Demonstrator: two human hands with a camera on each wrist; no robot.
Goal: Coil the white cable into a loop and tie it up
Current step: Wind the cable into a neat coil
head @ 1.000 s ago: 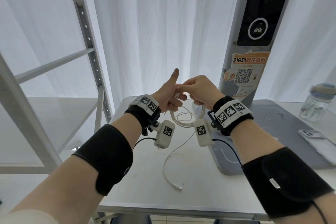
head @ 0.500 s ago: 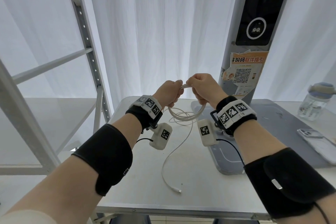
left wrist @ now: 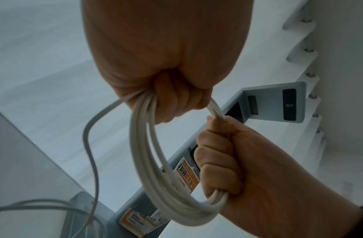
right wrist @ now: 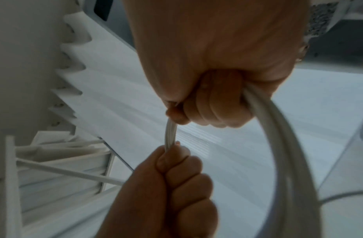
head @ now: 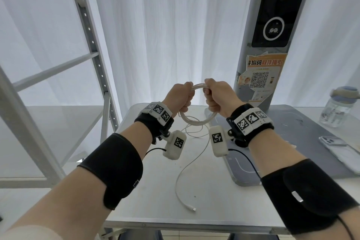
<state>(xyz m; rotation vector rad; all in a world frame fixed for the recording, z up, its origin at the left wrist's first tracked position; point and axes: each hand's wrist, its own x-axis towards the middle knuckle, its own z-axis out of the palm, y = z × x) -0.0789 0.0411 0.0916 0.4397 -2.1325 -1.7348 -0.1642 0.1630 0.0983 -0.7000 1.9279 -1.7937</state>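
Note:
The white cable (head: 196,122) is wound into a coil of several turns, held upright above the table. My left hand (head: 180,95) grips the coil's left side in a fist, and my right hand (head: 216,94) grips its right side the same way. In the left wrist view the coil (left wrist: 154,161) runs from my left fist (left wrist: 172,99) down into the right fist (left wrist: 219,162). In the right wrist view the strands (right wrist: 282,145) arc out of my right fist (right wrist: 215,106). A loose tail (head: 182,177) hangs to the table and ends in a plug (head: 192,209).
A grey mat (head: 292,142) covers the right of the white table (head: 155,200), with a phone (head: 339,148) and a water bottle (head: 339,107) at its far right. A grey kiosk post (head: 272,35) stands behind. A metal shelf frame (head: 87,35) rises on the left.
Both hands have risen and drawn slightly apart, lifting the coil. My left thumb, raised a second ago, has folded into a fist round the cable. The tail slid a little on the table.

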